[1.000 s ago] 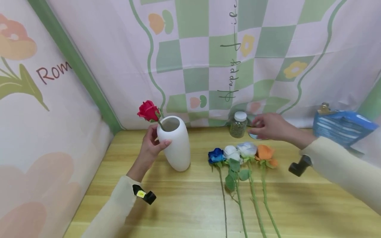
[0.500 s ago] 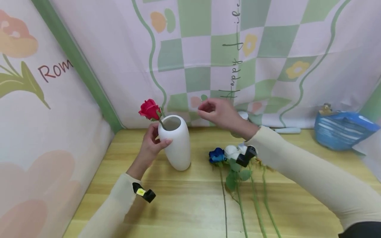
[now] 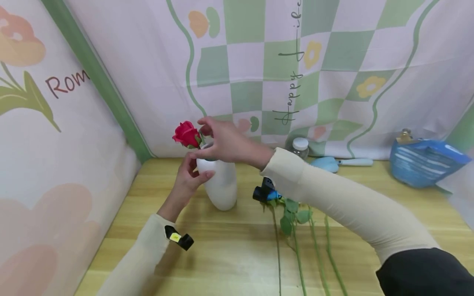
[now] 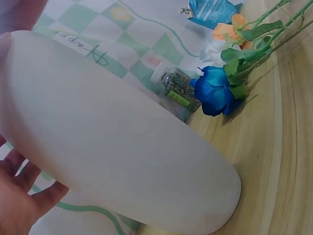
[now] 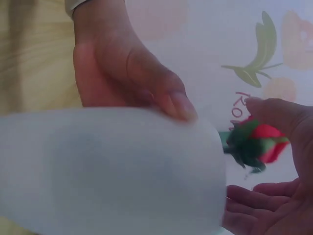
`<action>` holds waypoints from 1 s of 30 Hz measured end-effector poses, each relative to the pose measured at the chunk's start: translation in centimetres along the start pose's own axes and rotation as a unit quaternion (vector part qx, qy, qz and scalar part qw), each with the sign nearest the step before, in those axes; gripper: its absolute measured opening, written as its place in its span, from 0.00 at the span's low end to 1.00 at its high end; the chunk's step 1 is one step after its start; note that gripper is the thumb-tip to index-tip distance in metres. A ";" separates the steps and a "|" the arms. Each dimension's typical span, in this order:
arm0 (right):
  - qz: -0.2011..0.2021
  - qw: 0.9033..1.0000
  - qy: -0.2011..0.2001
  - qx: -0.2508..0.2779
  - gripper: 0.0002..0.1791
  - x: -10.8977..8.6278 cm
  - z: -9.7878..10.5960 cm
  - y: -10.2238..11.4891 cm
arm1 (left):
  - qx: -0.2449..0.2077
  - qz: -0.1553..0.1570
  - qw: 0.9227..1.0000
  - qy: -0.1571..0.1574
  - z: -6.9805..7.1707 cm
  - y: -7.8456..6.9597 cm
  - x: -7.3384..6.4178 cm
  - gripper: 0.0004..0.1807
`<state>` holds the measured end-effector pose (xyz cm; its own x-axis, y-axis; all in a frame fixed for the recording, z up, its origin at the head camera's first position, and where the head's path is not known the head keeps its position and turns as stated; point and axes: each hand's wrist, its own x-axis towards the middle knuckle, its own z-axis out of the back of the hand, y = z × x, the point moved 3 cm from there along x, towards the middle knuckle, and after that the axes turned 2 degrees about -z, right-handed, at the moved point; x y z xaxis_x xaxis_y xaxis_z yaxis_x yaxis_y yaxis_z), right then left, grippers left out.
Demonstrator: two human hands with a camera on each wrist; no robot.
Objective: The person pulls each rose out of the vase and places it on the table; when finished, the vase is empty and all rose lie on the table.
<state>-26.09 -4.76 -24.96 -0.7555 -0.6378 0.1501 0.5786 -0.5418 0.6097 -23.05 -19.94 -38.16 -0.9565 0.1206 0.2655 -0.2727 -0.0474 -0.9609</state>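
Observation:
A white vase [image 3: 222,187] stands on the wooden table, slightly tilted in the head view. My left hand [image 3: 185,179] grips it near the top, thumb in front and fingers behind. From the vase's mouth rises a red rose [image 3: 186,134], leaning left. Just right of the bloom is my right hand [image 3: 229,142], reaching across the vase's opening. The right wrist view has the rose [image 5: 264,147] between that hand's thumb and its spread fingers, without a visible pinch. Part of the vase's rim is hidden behind the right hand.
Several cut roses lie right of the vase, with a blue rose [image 4: 215,90] nearest; the right sleeve partly covers them. Behind stand a white-capped jar [image 3: 300,144], a light blue trowel [image 3: 326,163] and a blue clipped bag [image 3: 426,164]. A patterned cloth [image 3: 244,98] backs the table.
My right hand has swept left from beside the jar and trowel to the red rose at the vase's mouth. My left hand keeps its grip on the vase.

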 end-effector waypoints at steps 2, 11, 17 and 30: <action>0.003 1.000 0.000 0.010 0.43 0.3 -0.5 0.3 | -0.001 -0.003 1.000 0.002 0.0 0.1 0.0 0.39; 0.007 0.999 -0.020 0.041 0.21 1.1 -1.7 0.8 | -0.003 -0.021 1.000 0.013 0.0 0.3 0.0 0.46; 0.020 0.997 -0.030 0.065 0.22 1.3 -1.5 1.0 | 0.004 -0.006 1.000 -0.004 0.1 0.2 0.1 0.40; -0.015 0.994 -0.033 0.108 0.25 0.3 0.0 0.1 | -0.011 0.011 1.000 -0.014 -0.1 0.3 -0.1 0.31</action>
<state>-26.28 -5.07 -24.88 -0.7939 -0.5819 0.1762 0.4819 -0.4255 0.7660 -23.01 -19.91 -38.45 -0.9647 0.0915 0.2469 -0.2503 -0.0274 -0.9678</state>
